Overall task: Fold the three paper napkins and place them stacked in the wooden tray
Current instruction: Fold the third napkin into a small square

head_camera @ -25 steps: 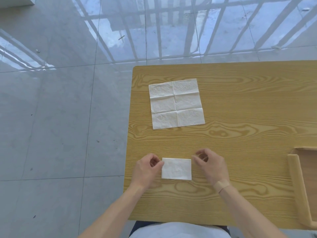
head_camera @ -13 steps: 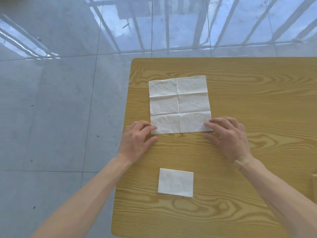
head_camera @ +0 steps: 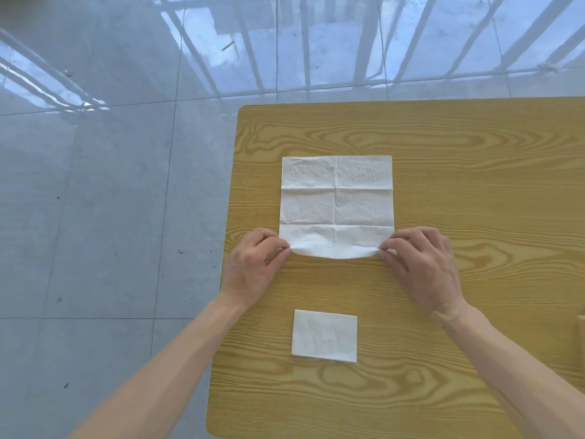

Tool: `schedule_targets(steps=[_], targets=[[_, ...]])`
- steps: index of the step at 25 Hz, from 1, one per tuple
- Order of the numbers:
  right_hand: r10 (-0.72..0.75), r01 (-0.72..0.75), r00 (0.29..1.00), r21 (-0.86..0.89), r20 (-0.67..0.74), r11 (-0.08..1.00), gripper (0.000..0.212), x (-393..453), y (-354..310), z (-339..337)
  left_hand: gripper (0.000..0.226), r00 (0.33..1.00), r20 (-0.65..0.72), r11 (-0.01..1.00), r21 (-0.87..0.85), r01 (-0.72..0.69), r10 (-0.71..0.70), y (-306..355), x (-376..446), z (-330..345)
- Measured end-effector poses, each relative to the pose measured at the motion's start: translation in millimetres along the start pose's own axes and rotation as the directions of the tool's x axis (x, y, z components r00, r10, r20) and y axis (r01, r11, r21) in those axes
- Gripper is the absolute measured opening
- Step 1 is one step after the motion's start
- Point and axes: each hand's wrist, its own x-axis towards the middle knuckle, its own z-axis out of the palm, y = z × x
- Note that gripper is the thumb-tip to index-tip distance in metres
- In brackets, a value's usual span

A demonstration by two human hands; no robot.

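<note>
Napkin (head_camera: 336, 207) corners are pinched by left hand (head_camera: 253, 267) and right hand (head_camera: 424, 267) — near edge lifted, presumably for folding; folded napkin (head_camera: 324, 335) is set aside.

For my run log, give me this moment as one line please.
step: start fold | left hand: pinches near-left corner of unfolded napkin | right hand: pinches near-right corner | folded napkin: flat on table

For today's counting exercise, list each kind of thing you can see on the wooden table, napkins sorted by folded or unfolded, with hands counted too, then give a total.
Unfolded napkin: 1
Folded napkin: 1
Hands, left hand and right hand, each pinching a near corner of the unfolded napkin: 2
Total: 4
</note>
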Motion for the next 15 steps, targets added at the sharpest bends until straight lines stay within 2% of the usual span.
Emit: schedule_targets(steps=[4,5,10,15], targets=[[-0.035,0.036,0.998,-0.023,0.049,0.999,0.044,-19.2,-10.3,0.8,0.004,0.998,0.052,0.988,-0.153,0.033,-0.025,3.0,-8.7,-8.6],[-0.018,0.02,0.999,-0.026,0.05,0.999,0.043,-19.5,-13.6,1.8,0.004,0.996,0.083,0.986,-0.167,0.028,-0.015,3.2,-11.2,-10.8],[-0.003,0.003,0.997,0.009,-0.075,1.0,0.015,-19.6,-19.0,-2.0,0.002,0.986,0.166,0.98,-0.188,0.06,-0.029,1.8,-21.5,-20.8],[-0.038,0.041,0.999,0.09,-0.029,0.995,0.008,-30.9,-27.3,-18.3,0.007,0.976,0.206,0.949,-0.289,0.125,-0.066,3.4,-36.9,-26.1]])
